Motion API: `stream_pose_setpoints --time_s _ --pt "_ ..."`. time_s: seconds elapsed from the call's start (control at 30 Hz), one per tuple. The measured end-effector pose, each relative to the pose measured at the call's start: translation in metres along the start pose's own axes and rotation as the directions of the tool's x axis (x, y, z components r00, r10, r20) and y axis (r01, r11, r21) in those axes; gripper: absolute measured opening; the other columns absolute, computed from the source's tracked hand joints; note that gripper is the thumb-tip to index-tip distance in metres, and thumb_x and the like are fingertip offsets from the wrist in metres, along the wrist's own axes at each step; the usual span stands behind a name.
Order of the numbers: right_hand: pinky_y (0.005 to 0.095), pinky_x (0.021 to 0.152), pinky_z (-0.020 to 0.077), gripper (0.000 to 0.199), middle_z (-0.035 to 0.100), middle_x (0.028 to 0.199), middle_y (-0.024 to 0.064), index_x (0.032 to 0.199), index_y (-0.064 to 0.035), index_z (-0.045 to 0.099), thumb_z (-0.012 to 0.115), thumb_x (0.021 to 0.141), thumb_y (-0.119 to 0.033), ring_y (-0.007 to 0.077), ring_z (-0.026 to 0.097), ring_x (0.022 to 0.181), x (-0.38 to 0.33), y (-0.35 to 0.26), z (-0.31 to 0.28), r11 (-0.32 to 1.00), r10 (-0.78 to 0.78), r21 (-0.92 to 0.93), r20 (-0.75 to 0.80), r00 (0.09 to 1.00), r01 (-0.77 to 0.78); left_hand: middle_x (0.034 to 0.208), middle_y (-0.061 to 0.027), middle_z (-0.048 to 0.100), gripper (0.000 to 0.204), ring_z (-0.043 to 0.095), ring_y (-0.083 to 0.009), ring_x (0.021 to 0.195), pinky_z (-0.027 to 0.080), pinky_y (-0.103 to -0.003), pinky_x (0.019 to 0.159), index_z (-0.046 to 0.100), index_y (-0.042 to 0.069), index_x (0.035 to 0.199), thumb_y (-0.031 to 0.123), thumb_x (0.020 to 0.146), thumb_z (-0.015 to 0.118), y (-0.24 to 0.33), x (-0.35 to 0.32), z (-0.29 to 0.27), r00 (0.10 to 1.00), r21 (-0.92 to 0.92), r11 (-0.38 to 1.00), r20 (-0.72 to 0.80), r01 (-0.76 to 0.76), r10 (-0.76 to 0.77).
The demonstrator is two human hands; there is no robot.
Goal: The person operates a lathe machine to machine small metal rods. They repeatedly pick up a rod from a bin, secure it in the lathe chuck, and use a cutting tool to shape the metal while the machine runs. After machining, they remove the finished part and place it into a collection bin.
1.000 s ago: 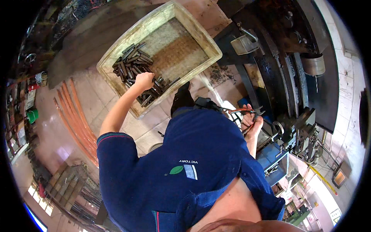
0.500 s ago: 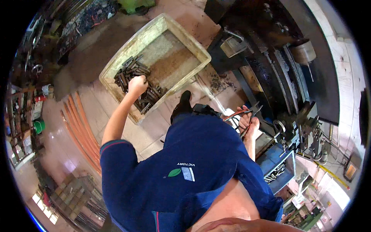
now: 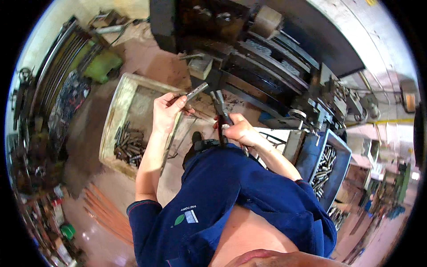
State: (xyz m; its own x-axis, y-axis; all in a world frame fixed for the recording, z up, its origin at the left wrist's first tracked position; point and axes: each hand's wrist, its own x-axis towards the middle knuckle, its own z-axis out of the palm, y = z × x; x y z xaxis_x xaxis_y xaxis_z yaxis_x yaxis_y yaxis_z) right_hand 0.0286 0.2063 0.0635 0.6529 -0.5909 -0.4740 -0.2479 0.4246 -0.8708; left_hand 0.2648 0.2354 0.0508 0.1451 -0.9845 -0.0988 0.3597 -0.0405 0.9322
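Between the fingertips of my left hand (image 3: 167,113) is a short grey metal tube (image 3: 197,91) with small holes along its side, tilted up to the right. My right hand (image 3: 242,130) is closed around a pair of pliers (image 3: 221,108), whose jaws point up near the tube but apart from it. Beyond my left forearm stands a large yellowish plastic tub (image 3: 110,118). A pile of dark metal tubes (image 3: 129,146) lies in its near left part.
A blue bin (image 3: 307,155) with many shiny metal pieces (image 3: 325,167) stands to my right. Dark lathe-like machinery (image 3: 267,62) fills the far right. Long copper-coloured bars (image 3: 106,213) lie on the floor at the left, and a green machine part (image 3: 103,62) stands far left.
My left hand has come out of the tub with a metal tube and moved right. My right hand has brought the pliers up in front of me. The view has turned rightward.
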Motion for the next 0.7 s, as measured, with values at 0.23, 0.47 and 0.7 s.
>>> stream_pose_setpoints --time_s 0.23,0.47,0.7 --pt "0.0250 0.062 0.0367 0.043 0.051 0.077 0.0020 0.096 0.0019 0.054 0.055 0.058 -0.018 0.0129 0.046 0.072 -0.014 -0.002 -0.006 0.993 -0.076 -0.098 -0.156 0.985 0.062 0.068 -0.0078 0.062 0.023 0.060 -0.0113 0.060 0.048 -0.022 0.054 0.062 -0.006 0.093 0.014 0.081 0.065 0.004 0.019 0.037 0.978 0.214 0.976 0.210 -0.027 -0.019" --pt "0.0400 0.061 0.0426 0.035 0.051 0.071 0.0237 0.080 0.0056 0.048 0.064 0.059 -0.018 0.0383 0.053 0.070 -0.010 0.010 0.002 0.917 -0.247 -0.393 -0.424 0.871 0.068 0.070 -0.0092 0.063 0.021 0.061 -0.0135 0.060 0.049 -0.023 0.053 0.061 -0.006 0.092 0.012 0.081 0.063 0.001 0.048 0.043 0.916 0.267 0.959 0.354 0.094 -0.188" --pt "0.0400 0.061 0.0432 0.030 0.054 0.069 0.0215 0.076 0.0041 0.050 0.063 0.058 -0.016 0.0384 0.056 0.071 -0.010 0.012 0.013 0.886 -0.226 -0.457 -0.563 0.795 -0.072 0.070 -0.0091 0.063 0.025 0.063 -0.0167 0.061 0.049 -0.024 0.052 0.059 -0.004 0.093 0.016 0.079 0.065 -0.018 0.080 0.040 0.798 0.206 0.951 0.520 0.231 -0.306"
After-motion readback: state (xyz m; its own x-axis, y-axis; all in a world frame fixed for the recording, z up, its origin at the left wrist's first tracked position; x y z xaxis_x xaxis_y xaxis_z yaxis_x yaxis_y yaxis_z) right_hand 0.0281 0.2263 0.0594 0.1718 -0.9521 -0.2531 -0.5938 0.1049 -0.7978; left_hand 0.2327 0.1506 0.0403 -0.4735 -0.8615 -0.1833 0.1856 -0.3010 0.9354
